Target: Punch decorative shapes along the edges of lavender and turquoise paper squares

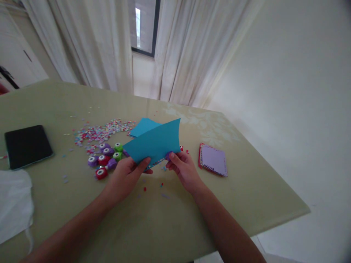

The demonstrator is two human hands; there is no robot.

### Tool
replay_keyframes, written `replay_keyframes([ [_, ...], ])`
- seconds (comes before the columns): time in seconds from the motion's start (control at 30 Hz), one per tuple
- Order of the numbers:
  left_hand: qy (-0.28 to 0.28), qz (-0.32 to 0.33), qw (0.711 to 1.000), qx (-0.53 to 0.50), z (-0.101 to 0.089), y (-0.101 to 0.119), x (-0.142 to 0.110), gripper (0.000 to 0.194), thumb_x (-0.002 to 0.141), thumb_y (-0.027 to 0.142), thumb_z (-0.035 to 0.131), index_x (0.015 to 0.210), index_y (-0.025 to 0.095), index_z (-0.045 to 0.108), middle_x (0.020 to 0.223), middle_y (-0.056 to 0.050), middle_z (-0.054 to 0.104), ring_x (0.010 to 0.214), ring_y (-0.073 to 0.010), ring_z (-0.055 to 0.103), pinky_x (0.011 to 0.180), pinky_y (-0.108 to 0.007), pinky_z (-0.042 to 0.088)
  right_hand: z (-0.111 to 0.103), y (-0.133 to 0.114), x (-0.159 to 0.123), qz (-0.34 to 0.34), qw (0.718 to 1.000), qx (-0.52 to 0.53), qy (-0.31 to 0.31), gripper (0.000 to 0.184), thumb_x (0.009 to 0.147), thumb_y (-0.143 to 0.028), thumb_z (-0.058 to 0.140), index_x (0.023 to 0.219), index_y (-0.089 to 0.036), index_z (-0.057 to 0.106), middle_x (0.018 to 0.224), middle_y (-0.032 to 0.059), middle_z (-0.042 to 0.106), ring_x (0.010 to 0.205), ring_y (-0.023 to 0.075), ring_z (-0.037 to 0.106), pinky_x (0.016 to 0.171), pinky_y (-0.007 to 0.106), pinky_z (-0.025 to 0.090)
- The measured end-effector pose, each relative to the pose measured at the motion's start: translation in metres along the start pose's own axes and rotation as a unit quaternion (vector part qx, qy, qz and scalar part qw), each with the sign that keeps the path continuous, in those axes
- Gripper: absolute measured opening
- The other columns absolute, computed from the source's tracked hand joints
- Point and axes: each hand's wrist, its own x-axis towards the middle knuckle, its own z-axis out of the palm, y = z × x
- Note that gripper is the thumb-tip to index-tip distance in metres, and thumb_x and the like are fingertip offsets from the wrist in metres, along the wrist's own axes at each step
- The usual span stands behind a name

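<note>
My left hand (128,174) pinches the near edge of a blue paper sheet (155,143), thumb on top, holding it lifted above the table. My right hand (183,168) is closed on a small purple punch (168,156) clamped at the sheet's lower right edge. A second blue sheet (142,126) lies flat on the table just behind. Several small punches in purple, red and green (105,157) sit in a cluster to the left of my left hand.
A pile of coloured confetti (101,133) spreads behind the punches. A black tablet (26,146) and white cloth (13,202) lie at the far left. A stack of purple and red paper (214,160) sits at the right. The green table (246,197) ends near right.
</note>
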Motion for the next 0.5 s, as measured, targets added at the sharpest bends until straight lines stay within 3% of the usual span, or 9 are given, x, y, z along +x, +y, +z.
replay_keyframes([
  [0.5, -0.016, -0.007, 1.0, -0.009, 0.005, -0.0004, 0.0003, 0.036, 0.088, 0.056, 0.065, 0.078, 0.022, 0.073, 0.08, -0.007, 0.082, 0.065, -0.0268, 0.077, 0.061, -0.035, 0.061, 0.0021, 0.0025, -0.0018, 0.005, 1.0, -0.007, 0.02, 0.06, 0.069, -0.073, 0.093, 0.069, -0.02, 0.066, 0.054, -0.0042, 0.054, 0.049, 0.009, 0.041, 0.05, 0.028, 0.024],
])
